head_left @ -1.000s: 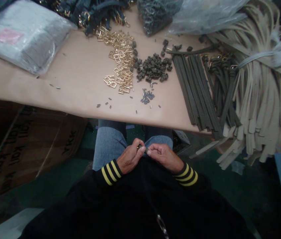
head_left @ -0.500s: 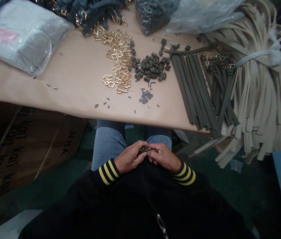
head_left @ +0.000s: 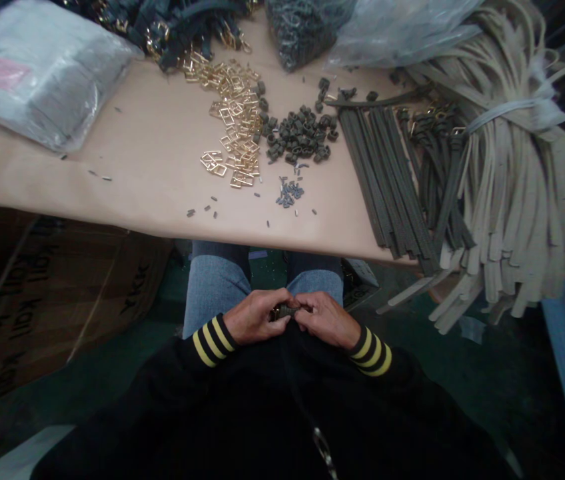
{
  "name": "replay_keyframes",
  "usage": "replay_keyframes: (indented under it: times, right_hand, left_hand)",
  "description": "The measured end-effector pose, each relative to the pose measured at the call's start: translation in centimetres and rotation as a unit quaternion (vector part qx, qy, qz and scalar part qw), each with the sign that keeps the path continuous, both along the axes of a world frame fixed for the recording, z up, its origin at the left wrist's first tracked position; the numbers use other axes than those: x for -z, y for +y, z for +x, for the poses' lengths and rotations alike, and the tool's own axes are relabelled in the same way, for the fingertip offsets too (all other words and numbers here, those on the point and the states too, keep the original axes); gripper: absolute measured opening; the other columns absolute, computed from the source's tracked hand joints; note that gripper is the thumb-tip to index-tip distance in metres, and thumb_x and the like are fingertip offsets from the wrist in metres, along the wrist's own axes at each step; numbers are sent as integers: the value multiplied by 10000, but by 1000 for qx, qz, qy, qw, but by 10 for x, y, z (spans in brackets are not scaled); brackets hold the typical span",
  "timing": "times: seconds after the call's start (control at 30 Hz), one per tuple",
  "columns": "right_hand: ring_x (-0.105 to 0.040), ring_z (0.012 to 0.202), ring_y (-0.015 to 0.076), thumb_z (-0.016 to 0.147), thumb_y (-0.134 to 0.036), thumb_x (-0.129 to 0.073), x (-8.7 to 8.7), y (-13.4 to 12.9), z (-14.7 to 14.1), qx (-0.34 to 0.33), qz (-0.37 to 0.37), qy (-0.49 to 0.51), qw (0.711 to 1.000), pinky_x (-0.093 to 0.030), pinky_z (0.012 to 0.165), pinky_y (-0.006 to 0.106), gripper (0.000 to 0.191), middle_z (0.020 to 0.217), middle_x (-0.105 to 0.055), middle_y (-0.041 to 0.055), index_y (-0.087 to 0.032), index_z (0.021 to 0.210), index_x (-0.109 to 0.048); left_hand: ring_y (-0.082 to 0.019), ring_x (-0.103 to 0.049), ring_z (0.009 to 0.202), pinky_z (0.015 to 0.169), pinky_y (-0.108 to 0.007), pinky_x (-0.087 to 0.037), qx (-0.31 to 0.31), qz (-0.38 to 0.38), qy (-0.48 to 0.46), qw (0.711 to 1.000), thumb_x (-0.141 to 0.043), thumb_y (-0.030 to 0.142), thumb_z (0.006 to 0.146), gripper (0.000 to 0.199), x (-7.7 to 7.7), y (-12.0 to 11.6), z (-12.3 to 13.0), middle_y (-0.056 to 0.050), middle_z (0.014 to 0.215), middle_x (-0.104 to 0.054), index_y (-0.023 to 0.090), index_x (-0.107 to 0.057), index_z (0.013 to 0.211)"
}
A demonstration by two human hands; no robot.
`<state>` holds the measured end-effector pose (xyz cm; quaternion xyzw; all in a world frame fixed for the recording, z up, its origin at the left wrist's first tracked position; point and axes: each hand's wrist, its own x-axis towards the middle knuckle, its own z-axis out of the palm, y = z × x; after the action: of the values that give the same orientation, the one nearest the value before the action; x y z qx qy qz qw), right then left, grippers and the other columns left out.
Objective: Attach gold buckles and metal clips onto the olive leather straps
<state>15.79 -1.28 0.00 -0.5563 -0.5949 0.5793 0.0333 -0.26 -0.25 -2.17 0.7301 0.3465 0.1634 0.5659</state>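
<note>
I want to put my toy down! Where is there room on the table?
The paper-covered table shows bare paper between the plastic-wrapped pack and the gold buckles. It is crowded on the right, with dark straps and pale strips.

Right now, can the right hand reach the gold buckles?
Probably yes, once the right hand lets go of the small dark piece it shares with the left hand. Only loose metal bits lie on the way to the gold buckles.
</note>
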Motion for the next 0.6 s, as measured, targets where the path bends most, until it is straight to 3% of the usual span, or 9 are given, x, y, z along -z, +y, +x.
replay_keyframes:
  times: [0.13, 0.37, 0.6]
  right_hand:
    - [-425, 427, 77, 680, -105, -427, 1, 0, 4, 4, -1, 3, 1000, -301, 436, 182, 128, 476, -477, -41, -152, 581, -492]
    - [-477, 455, 75, 741, -152, -421, 2, 8, 9, -26, -66, 117, 991, -370, 455, 173, 78, 569, -528, -13, -135, 706, -488]
    - [-436, 408, 59, 683, -105, -419, 4, 9, 4, 7, -51, 68, 996, -308, 377, 136, 92, 507, -485, -41, -152, 627, -477]
  left_hand:
    - [-71, -383, 488, 484, -180, -317, -13, -3, 17, 1000, -474, 138, 674, 133, -1, 1, -3, 53, 576, -438, 175, -506, 798]
    - [-77, -393, 509, 483, -182, -311, -8, -9, 44, 999, -465, 172, 717, 77, 0, 4, -8, 50, 583, -439, 168, -492, 790]
    - [-108, -518, 618, 567, -197, -405, 7, 44, 49, 998, -452, 153, 735, 109, -5, 6, -3, 1, 714, -569, 183, -489, 833]
